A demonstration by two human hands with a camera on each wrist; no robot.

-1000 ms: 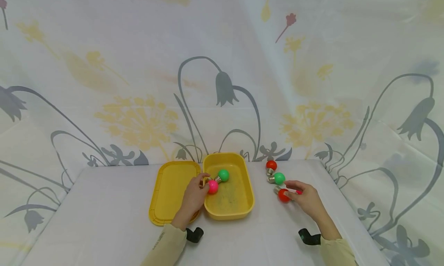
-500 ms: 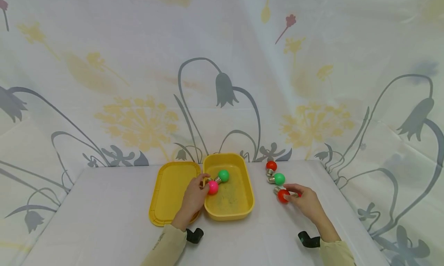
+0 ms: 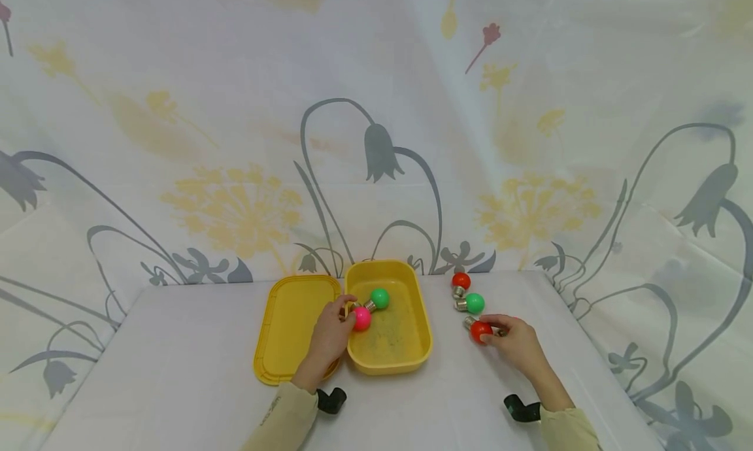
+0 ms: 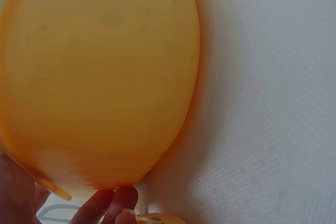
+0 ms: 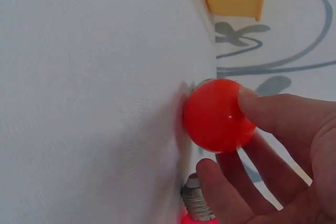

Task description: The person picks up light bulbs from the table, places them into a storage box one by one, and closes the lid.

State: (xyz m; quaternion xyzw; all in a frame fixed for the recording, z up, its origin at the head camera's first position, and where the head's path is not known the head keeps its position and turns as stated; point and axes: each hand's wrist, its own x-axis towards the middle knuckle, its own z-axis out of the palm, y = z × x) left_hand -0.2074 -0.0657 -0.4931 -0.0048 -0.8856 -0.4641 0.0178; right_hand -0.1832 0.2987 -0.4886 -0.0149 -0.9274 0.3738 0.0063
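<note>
On the surface, the yellow box stood open, its lid flat beside it. Two of six visible bulbs were inside: a green bulb and a pink bulb, so filling seemed about a third done. The left hand gripped the box's left rim. The right hand pinched a near red bulb outside; a far red bulb, a second green bulb and a half-hidden reddish bulb lay nearby.
</note>
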